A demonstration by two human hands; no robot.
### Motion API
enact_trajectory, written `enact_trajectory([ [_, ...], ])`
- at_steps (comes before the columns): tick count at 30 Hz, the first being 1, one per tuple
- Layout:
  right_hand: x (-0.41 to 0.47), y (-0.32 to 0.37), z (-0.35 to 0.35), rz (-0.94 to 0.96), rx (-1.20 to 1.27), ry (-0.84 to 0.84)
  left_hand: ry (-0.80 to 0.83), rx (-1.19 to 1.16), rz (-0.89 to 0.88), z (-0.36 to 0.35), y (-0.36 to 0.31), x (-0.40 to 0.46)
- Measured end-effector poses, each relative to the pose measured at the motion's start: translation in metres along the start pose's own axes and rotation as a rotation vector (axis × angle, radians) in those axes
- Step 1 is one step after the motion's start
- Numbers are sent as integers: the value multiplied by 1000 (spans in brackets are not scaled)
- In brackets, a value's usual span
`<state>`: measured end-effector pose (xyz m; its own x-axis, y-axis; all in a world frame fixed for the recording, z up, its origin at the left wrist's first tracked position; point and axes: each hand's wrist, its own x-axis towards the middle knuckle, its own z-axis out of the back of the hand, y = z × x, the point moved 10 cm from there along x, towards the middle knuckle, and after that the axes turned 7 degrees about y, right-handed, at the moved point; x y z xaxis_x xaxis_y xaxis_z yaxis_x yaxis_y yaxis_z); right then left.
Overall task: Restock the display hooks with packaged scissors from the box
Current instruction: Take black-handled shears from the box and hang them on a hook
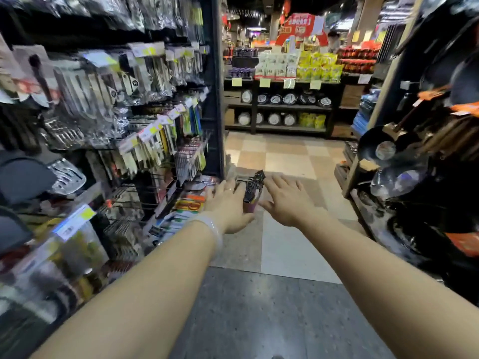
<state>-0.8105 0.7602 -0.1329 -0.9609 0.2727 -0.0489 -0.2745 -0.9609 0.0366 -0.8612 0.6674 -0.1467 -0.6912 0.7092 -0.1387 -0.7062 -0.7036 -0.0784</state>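
A bundle of packaged scissors (252,190), black handles above and purple card below, hangs in the air low in the aisle. My left hand (229,207) grips it from the left, fingers over the packs and thumb beneath. My right hand (285,202) is just right of the bundle, fingers spread, its thumb tip close to the purple card. The display hooks (166,151) fill the rack on the left, crowded with carded kitchen tools and yellow price tags. I cannot make out a box.
A dark upright post (216,99) ends the left rack. Hanging pans and woks (388,149) line the right side. The tiled aisle floor (285,161) runs ahead to a shelf of snack bags and tins (293,99).
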Motion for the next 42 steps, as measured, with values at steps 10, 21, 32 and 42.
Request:
enact_trajectory([
  [10,287,-115,-18,107,-29,92,100,-70,136,0,56,284],
  [21,609,-183,-73,161,-67,204,152,-138,235,-6,168,586],
  [32,885,-213,-142,271,-68,384,270,-142,323,-30,257,830],
  [42,1041,-221,-305,496,-93,640,395,-339,497,-168,299,983],
])
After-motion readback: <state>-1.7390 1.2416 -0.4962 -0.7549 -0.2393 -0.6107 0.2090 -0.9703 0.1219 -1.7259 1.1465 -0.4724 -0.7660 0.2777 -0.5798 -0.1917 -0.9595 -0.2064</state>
